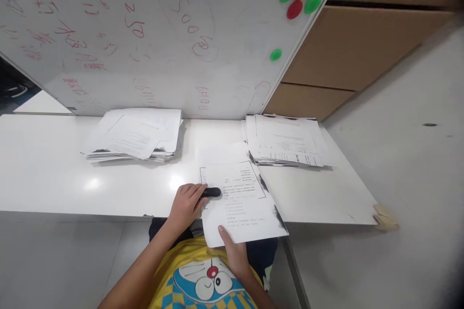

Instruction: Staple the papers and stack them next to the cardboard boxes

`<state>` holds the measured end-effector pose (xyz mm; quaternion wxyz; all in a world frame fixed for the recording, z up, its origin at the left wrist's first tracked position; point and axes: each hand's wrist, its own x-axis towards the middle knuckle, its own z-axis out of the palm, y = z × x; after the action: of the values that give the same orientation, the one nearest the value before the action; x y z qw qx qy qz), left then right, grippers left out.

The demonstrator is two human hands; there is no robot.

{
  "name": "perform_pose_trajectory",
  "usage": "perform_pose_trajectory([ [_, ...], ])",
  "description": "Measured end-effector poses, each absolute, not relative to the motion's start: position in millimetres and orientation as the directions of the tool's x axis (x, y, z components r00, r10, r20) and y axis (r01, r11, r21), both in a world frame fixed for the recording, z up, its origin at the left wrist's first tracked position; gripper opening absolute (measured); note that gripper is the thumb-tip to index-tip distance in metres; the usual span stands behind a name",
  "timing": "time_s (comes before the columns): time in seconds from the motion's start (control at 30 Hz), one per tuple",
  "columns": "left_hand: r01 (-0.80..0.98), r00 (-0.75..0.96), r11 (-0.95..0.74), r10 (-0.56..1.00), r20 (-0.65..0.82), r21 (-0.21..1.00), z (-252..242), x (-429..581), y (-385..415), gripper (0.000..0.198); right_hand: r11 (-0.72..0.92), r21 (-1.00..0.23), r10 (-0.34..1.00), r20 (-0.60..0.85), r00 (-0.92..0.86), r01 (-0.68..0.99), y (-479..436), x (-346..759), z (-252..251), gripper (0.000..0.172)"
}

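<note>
My left hand [187, 204] is closed round a small black stapler [212, 192], whose rounded end lies over the left edge of a printed sheet [241, 207]. Most of the stapler is hidden under my fingers. My right hand [235, 250] grips the near edge of this sheet, thumb on top and fingers out of sight beneath. The sheet has dark smudges down its right side and reaches past the table's front edge. Whether it is one page or several, I cannot tell.
On the white table [137, 188] lie a left paper stack [136, 130] and a right paper stack [286, 137]. Behind them a whiteboard [232, 48] with red writing and magnets stands upright. Cardboard boxes [362, 48] are at the right, beside a wall [409, 164].
</note>
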<state>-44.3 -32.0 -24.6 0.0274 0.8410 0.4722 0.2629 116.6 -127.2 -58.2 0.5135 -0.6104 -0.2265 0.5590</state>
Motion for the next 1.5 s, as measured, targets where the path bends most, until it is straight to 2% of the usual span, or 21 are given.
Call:
perform_pose_trajectory([
  [0.13, 0.791, 0.418, -0.538, 0.823, 0.386, 0.290, -25, -40, -32, 0.029, -0.433, -0.845, 0.821, -0.513, 0.250, -0.314, -126, 120, -52, 0.065],
  [0.27, 0.820, 0.442, -0.530, 0.826, 0.349, 0.216, -34, -34, -33, 0.030, -0.503, -0.814, 0.782, -0.572, 0.247, -0.291, -128, 125, -55, 0.061],
  [0.4, 0.826, 0.465, -0.540, 0.815, 0.346, 0.163, -40, -33, -36, 0.033, -0.499, -0.825, 0.770, -0.563, 0.300, -0.266, -128, 121, -53, 0.065],
  [0.63, 0.843, 0.408, -0.520, 0.785, 0.466, 0.139, -38, -40, -43, 0.042, -0.320, -0.942, 0.928, -0.333, 0.168, -0.097, -108, 138, -19, 0.053],
  [0.8, 0.835, 0.403, -0.535, 0.754, 0.519, 0.129, -40, -42, -43, 0.049, -0.092, -0.967, 0.994, -0.105, -0.043, 0.239, -85, 206, 42, 0.030],
  [0.83, 0.836, 0.401, -0.533, 0.754, 0.520, 0.129, -41, -42, -44, 0.049, -0.030, -0.954, 0.999, -0.038, -0.020, 0.298, -80, 222, 55, 0.026],
  [0.9, 0.838, 0.390, -0.527, 0.760, 0.520, 0.141, -42, -42, -44, 0.049, 0.046, -0.923, 0.989, 0.095, 0.111, 0.381, -67, 250, 77, 0.028],
  [0.97, 0.840, 0.376, -0.519, 0.766, 0.521, 0.156, -42, -42, -45, 0.047, 0.073, -0.915, 0.958, 0.175, 0.227, 0.398, -48, 274, 91, 0.038],
  [1.03, 0.844, 0.367, -0.513, 0.766, 0.528, 0.157, -41, -42, -45, 0.046, 0.083, -0.935, 0.947, 0.182, 0.264, 0.345, -23, 296, 93, 0.050],
  [1.13, 0.845, 0.367, -0.516, 0.750, 0.551, 0.139, -40, -44, -45, 0.045, 0.050, -0.964, 0.952, 0.125, 0.279, 0.261, 21, 327, 74, 0.055],
  [1.27, 0.843, 0.361, -0.523, 0.727, 0.584, 0.130, -40, -45, -46, 0.048, -0.077, -0.948, 0.944, 0.030, 0.327, 0.308, 69, 369, 30, 0.051],
  [1.33, 0.845, 0.357, -0.520, 0.722, 0.592, 0.125, -40, -45, -47, 0.048, -0.147, -0.898, 0.923, 0.027, 0.385, 0.415, 88, 388, 15, 0.050],
  [1.43, 0.847, 0.360, -0.519, 0.716, 0.598, 0.112, -39, -45, -47, 0.046, -0.260, -0.745, 0.891, 0.060, 0.449, 0.614, 111, 414, 12, 0.055],
  [1.5, 0.845, 0.370, -0.524, 0.714, 0.595, 0.102, -38, -45, -47, 0.046, -0.290, -0.686, 0.887, 0.070, 0.456, 0.668, 123, 425, 16, 0.058],
])
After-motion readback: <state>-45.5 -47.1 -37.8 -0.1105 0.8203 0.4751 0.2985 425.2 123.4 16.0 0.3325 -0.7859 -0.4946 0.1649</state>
